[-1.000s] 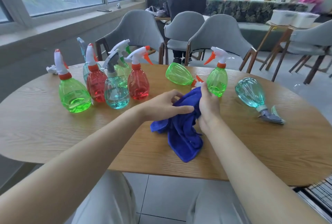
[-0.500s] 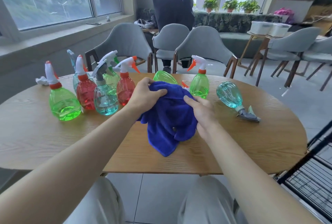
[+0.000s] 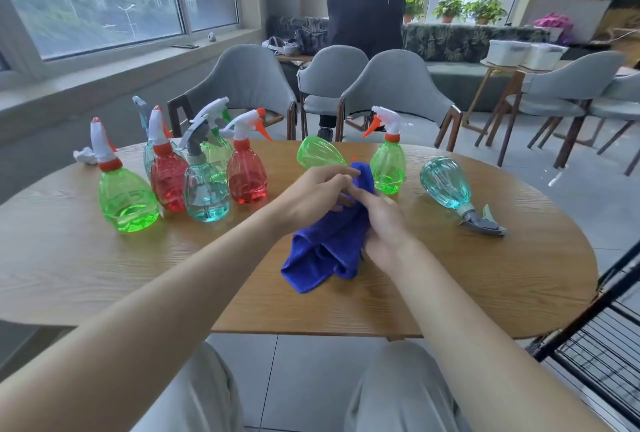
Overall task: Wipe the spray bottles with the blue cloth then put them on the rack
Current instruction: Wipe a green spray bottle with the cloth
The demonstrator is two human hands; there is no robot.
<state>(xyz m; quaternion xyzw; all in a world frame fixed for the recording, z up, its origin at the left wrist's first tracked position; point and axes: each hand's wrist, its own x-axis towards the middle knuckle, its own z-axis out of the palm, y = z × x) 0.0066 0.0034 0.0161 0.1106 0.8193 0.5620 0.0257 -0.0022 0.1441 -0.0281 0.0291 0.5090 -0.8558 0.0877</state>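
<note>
Since half a second ago the blue terry cloth (image 3: 325, 251) has sunk from a spread sheet into a narrow fold trailing onto the oval wooden table (image 3: 104, 275). This uncovers the clear green plastic spray bottle (image 3: 318, 152) lying behind it. The left hand (image 3: 311, 196) pinches the cloth's top edge and the right hand (image 3: 384, 223) grips its middle, with the two hands touching. The cloth is limp and probably needs bunching. The bottle looks light and slick, best taken at the neck.

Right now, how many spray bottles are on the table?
9. Left cluster, upright: front green, back teal, left red, front teal, back green, right red. Middle: lying green, upright green. Right: lying teal. The cluster may hide more.
</note>
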